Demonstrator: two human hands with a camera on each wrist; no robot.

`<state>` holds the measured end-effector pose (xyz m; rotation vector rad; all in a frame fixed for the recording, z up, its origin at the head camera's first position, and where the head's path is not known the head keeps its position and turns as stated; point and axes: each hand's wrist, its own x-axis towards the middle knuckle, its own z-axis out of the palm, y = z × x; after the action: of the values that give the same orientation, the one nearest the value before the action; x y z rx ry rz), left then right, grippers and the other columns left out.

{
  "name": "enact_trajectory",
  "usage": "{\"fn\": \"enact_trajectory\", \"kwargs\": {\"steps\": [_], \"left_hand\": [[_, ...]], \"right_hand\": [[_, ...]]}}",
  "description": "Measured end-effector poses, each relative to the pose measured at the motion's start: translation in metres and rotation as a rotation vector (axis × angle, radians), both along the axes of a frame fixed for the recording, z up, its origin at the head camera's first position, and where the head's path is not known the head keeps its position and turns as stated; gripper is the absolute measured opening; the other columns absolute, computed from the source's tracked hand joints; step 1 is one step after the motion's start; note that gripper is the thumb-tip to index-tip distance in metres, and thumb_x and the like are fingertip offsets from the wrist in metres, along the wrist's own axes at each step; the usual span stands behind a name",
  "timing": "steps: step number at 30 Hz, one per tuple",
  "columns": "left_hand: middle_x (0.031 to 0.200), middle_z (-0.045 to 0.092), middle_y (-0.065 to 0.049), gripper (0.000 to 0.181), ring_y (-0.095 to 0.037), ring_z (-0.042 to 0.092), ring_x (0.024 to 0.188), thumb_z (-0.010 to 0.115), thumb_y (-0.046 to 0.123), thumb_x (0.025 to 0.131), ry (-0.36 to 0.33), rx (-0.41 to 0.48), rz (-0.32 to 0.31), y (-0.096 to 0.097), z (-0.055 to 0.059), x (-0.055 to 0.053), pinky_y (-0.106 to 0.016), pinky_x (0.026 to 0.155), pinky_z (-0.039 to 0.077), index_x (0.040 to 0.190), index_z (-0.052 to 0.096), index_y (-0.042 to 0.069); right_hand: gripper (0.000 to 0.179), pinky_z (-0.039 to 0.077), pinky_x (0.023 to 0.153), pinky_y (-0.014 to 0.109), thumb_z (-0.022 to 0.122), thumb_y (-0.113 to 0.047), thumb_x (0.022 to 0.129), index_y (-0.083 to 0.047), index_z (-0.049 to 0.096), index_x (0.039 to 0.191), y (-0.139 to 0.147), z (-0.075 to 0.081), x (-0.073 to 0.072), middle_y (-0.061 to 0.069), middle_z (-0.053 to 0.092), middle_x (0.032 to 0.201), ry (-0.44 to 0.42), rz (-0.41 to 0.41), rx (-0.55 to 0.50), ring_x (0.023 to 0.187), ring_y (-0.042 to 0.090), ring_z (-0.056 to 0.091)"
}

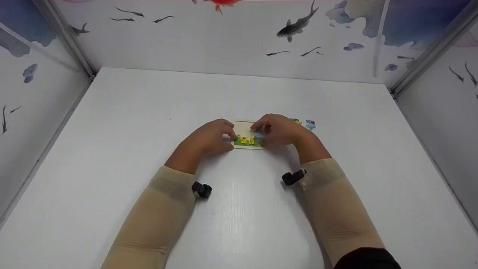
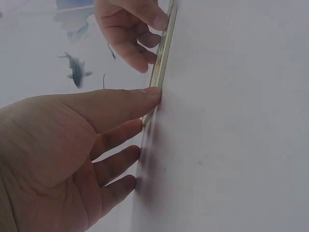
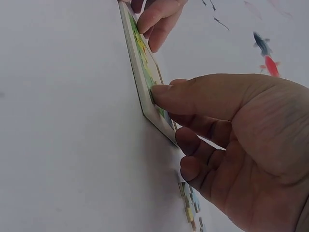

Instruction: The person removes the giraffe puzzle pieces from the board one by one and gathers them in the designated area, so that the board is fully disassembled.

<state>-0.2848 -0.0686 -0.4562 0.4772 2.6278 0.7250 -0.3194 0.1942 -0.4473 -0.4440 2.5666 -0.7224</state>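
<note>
A small jigsaw puzzle board [image 1: 242, 148] with a pale frame lies on the white table, its near strip filled with green and yellow pieces. My left hand [image 1: 212, 137] holds the board's left end, the thumb at its near corner [image 2: 152, 92] and a curled finger on the pieces. Over the board's right part, my right hand [image 1: 281, 130] pinches a light blue puzzle piece [image 1: 258, 134] between thumb and fingers. The thumb [image 3: 164, 94] is low against the board, and the hand hides much of the piece. The board's far left part shows bare backing.
Loose puzzle pieces lie just right of the board, one of them blue with a red spot [image 1: 310, 124]; the right hand partly covers others [image 1: 296, 121]. White walls with painted fish [image 1: 295, 28] enclose the table [image 1: 149, 97] at the back and sides.
</note>
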Motion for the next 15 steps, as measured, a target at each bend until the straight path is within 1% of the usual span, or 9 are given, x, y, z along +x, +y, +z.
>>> {"fn": "enact_trajectory", "kwargs": {"steps": [7, 11, 15], "left_hand": [[0.163, 0.051, 0.005, 0.027, -0.024, 0.04, 0.159, 0.076, 0.024, 0.098, -0.003, -0.001, 0.013, 0.0014, 0.001, 0.0017, -0.046, 0.133, 0.033, 0.124, 0.08, 0.028], [0.163, 0.051, 0.005, 0.026, -0.023, 0.04, 0.158, 0.076, 0.023, 0.098, -0.001, 0.006, 0.012, 0.001, 0.0014, 0.0018, -0.045, 0.133, 0.033, 0.123, 0.08, 0.027], [0.163, 0.051, 0.005, 0.026, -0.024, 0.04, 0.158, 0.077, 0.023, 0.098, -0.003, 0.011, 0.014, 0.0012, 0.0005, 0.0013, -0.045, 0.133, 0.033, 0.123, 0.08, 0.027]], "right_hand": [[0.047, 0.053, 0.11, 0.046, 0.081, -0.009, 0.091, -0.028, 0.073, 0.134, -0.0042, 0.0009, 0.0024, 0.0, 0.064, 0.128, -0.006, -0.032, -0.004, 0.118, 0.025, 0.059], [0.048, 0.053, 0.11, 0.045, 0.082, -0.009, 0.09, -0.027, 0.074, 0.134, -0.0055, 0.0032, 0.0034, -0.001, 0.064, 0.128, 0.009, -0.026, 0.002, 0.118, 0.025, 0.059], [0.049, 0.054, 0.108, 0.045, 0.08, -0.007, 0.091, -0.024, 0.074, 0.136, -0.0045, 0.0046, 0.0034, 0.002, 0.065, 0.126, 0.025, -0.017, 0.003, 0.116, 0.026, 0.059]]}}
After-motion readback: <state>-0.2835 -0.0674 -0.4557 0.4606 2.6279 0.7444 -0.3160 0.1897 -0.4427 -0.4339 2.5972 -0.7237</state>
